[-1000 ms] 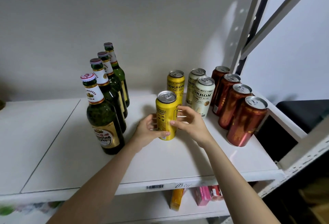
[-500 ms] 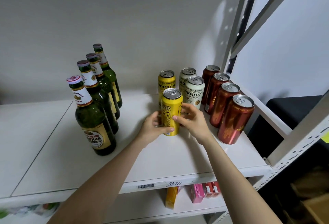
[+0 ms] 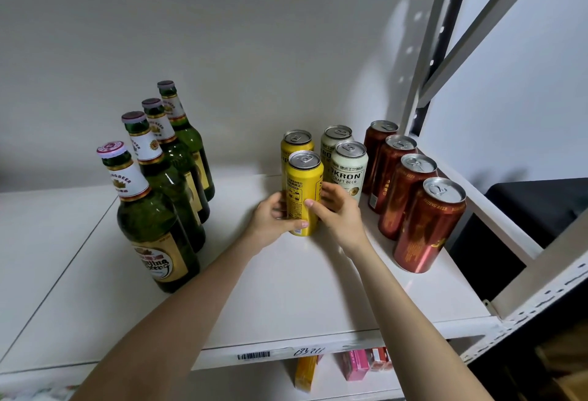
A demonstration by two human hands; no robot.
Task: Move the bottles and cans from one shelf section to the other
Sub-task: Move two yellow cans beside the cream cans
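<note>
A yellow can [image 3: 304, 190] stands upright on the white shelf [image 3: 286, 292], right in front of a second yellow can [image 3: 296, 142]. My left hand [image 3: 273, 220] grips its lower left side, thumb across the front. My right hand [image 3: 337, 209] holds its right side with curled fingers. Two cream cans [image 3: 350, 168] stand just to the right, then a row of several red cans [image 3: 426, 225] along the shelf's right edge. Several green beer bottles [image 3: 156, 225] stand in a row on the left.
A grey metal upright and diagonal brace [image 3: 445, 60] close off the right end of the shelf. A seam [image 3: 79, 248] splits the shelf into a left and right panel. Below the shelf lie small yellow and pink boxes [image 3: 356, 365]. The wall is close behind.
Both hands have slid the yellow can back and to the right, so it now stands right in front of the rear yellow can. The camera view shifted a little.
</note>
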